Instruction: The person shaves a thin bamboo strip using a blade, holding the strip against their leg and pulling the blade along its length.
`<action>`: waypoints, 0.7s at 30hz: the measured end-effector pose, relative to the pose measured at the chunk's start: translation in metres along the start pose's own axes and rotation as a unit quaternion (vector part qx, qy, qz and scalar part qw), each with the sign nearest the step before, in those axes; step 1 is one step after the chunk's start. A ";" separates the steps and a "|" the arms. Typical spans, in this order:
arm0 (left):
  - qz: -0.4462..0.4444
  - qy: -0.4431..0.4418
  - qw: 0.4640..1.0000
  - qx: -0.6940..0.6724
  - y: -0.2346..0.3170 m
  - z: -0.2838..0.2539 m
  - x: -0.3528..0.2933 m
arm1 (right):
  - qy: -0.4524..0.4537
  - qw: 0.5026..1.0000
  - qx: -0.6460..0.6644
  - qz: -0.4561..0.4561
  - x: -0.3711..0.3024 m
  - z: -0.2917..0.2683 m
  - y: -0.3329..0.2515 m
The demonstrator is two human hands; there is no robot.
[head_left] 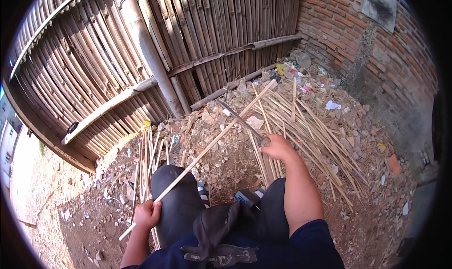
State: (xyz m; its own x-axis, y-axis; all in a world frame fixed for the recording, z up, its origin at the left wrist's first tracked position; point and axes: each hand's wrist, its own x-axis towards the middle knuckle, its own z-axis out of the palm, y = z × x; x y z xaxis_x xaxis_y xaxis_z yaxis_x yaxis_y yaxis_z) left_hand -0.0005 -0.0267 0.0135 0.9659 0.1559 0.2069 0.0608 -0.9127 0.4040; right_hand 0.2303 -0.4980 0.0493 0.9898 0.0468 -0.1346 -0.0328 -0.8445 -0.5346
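My left hand [147, 214] is closed round the lower part of a long pale bamboo strip [202, 154]. The strip slants over my left knee, its far end up and to the right. In my right hand [278, 148] is the handle of a knife [253, 129] with a long, dark, slightly curved blade. The blade points away and to the left and crosses the strip in its farther half; whether they touch I cannot tell. A heap of similar strips [313, 139] lies on the ground beyond and right of my right hand.
More strips [149, 151] stand or lean by my left knee. Stones, rubble and litter cover the ground [221, 160]. A bamboo fence [202, 38] with a thick post [146, 52] rises ahead, and a brick wall [339, 33] stands at the right.
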 end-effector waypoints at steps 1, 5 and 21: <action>0.001 0.004 1.000 0.008 -0.001 0.001 -0.003 | 0.001 1.000 -0.002 -0.005 -0.004 -0.001 -0.012; 0.017 0.021 0.999 -0.018 -0.013 0.009 -0.006 | -0.075 0.994 0.044 -0.072 -0.028 -0.003 -0.055; 0.018 0.030 0.999 -0.018 -0.014 0.013 -0.007 | -0.067 0.991 0.007 -0.113 -0.028 0.008 -0.051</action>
State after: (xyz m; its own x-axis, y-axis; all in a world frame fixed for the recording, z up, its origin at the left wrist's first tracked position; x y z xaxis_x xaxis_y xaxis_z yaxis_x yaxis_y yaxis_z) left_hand -0.0054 -0.0199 -0.0050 0.9502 0.1474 0.2746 0.0168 -0.9041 0.4270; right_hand 0.2035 -0.4514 0.0734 0.9451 0.3044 -0.1192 0.1841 -0.7968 -0.5755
